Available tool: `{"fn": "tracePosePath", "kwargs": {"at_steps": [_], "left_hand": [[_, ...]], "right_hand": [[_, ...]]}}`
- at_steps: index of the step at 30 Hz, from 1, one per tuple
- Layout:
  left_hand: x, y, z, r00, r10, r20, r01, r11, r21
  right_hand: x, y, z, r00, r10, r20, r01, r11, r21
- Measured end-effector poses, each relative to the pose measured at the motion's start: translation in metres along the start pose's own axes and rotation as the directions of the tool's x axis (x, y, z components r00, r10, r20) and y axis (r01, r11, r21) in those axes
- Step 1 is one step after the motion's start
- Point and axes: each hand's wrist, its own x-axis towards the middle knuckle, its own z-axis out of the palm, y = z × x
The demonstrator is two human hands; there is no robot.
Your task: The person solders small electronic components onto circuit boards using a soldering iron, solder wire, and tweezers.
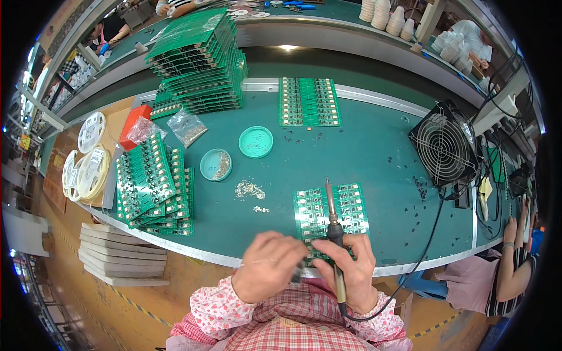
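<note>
My right hand [354, 269] is closed around a soldering iron [335, 233], its metal tip pointing away from me over a green circuit board panel [313, 209]. This panel lies near the table's front edge and bears rows of small parts; my hands partly cover its near end. Just left of it, my left hand [268, 266] is curled, with its fingertips turned toward the panel's near corner. Something dark shows below those fingers, but I cannot make out what it is. Left of the panel lies a scatter of tiny pale components [250, 190].
Two round green dishes [256, 142] [216, 165] hold small parts. Circuit boards are piled at the left [155, 187] and stacked high at the back [199, 70]. Another panel [309, 102] lies at the far edge. A black fan [443, 143] stands right; the iron's cord [430, 245] curves there.
</note>
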Motion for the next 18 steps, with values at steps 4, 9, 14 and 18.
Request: {"fn": "tracePosePath", "kwargs": {"at_steps": [4, 9, 14, 18], "left_hand": [[-0.007, 0.000, 0.001, 0.988, 0.134, 0.081, -0.137, 0.990, 0.039], [-0.011, 0.001, -0.006, 0.988, 0.122, 0.097, -0.125, 0.992, 0.031], [-0.015, -0.024, -0.009, 0.978, -0.181, -0.100, 0.178, 0.983, -0.041], [-0.008, -0.040, -0.013, 0.885, -0.360, -0.296, 0.369, 0.929, -0.028]], "right_hand": [[-0.006, 0.004, -0.004, 0.994, -0.075, 0.080, 0.072, 0.997, 0.031], [-0.011, 0.014, -0.011, 0.988, 0.026, 0.152, -0.055, 0.980, 0.190], [-0.014, 0.025, -0.006, 0.997, 0.075, 0.027, -0.071, 0.990, -0.123], [-0.013, 0.025, -0.002, 0.977, 0.186, 0.102, -0.168, 0.972, -0.167]]}}
